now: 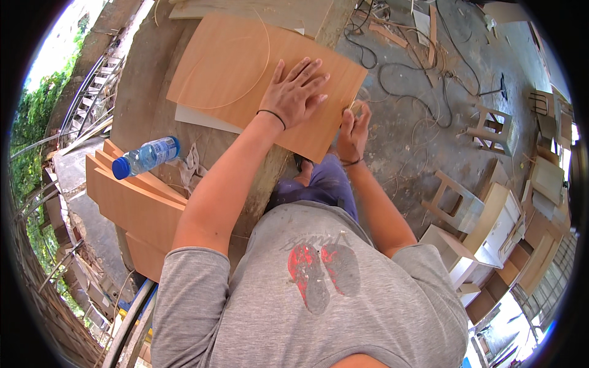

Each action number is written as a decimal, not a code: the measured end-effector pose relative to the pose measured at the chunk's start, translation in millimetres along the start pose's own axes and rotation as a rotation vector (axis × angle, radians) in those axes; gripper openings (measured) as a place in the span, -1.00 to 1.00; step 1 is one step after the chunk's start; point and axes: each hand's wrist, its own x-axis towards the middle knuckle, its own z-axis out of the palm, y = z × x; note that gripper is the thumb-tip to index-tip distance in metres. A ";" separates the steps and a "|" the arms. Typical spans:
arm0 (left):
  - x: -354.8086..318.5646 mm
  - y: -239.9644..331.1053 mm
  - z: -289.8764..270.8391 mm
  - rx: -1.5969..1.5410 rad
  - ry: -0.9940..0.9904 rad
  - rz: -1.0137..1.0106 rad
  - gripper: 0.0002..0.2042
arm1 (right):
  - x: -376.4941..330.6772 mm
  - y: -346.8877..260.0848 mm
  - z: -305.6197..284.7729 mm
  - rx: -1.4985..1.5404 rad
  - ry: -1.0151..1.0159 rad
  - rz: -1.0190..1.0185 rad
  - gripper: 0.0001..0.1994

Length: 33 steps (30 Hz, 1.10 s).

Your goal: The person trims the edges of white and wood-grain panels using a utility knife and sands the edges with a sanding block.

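A wood-grain panel point(227, 58) lies across the work surface in front of me. My left hand point(293, 98) rests flat on top of it, fingers stretched out, holding nothing. At the panel's right edge my right hand point(353, 132) is closed, thumb and fingers pinched around something small and pale that I cannot make out. A thin, pale, curved strip point(267, 58) loops over the left part of the panel. Beneath the panel's near left edge a white board point(205, 118) sticks out.
To the left, a water bottle with a blue cap point(150, 156) lies on several stacked wood-coloured boards point(132, 199), beside a crumpled rag point(192, 163). Dark cables point(423, 98) and wood scraps point(389, 35) litter the floor on the right. Stools point(492, 130) and cabinet parts point(491, 224) stand further right.
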 end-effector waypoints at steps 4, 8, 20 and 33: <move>1.0 1.6 1.2 0.024 0.000 -0.010 -0.58 | -50.8 8.4 -0.7 -0.097 -0.042 -0.010 -0.59; -0.4 -0.2 2.8 0.040 -0.009 -0.021 -0.58 | -98.4 -10.7 -4.5 -0.029 -0.197 0.103 -0.62; 12.4 -14.2 7.5 -0.042 -0.070 -0.087 -0.53 | -49.8 -6.4 -22.2 -0.074 -0.209 -0.037 -0.60; 7.2 -1.8 -3.4 0.080 -0.116 -0.008 -0.32 | 0.3 4.9 -48.1 -0.029 -0.168 -0.021 -0.56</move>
